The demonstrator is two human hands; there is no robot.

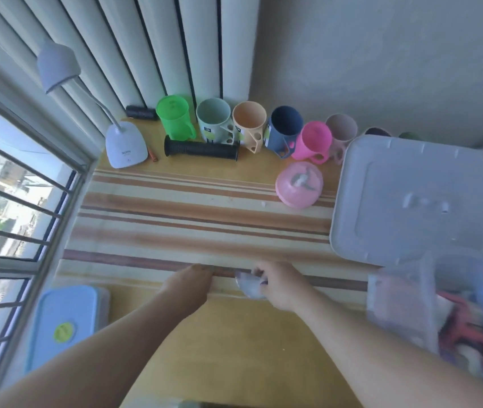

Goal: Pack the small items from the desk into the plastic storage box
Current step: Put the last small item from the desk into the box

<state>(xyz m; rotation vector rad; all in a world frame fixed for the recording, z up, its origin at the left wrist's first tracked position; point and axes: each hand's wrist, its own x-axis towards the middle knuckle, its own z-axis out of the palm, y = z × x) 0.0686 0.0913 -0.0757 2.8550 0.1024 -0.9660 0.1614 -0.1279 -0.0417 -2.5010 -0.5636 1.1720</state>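
My right hand (281, 285) is closed on a small pale, blurred object (249, 285) near the front of the desk. My left hand (188, 285) lies beside it with the fingers curled down on the striped mat (204, 219); I cannot tell if it holds anything. The clear plastic storage box (402, 301) stands at the right front with several coloured items inside. Its translucent lid (423, 198) lies behind it. A row of cups runs along the back: green (174, 117), pale green (213, 120), peach (249, 123), navy (284, 129), pink (313, 142).
A round pink container (299, 188) sits on the mat by the lid. A black rubber grip (202, 150) lies before the cups. A white desk lamp (125, 147) stands at the back left. A blue-lidded box (63, 322) sits by the window at the left.
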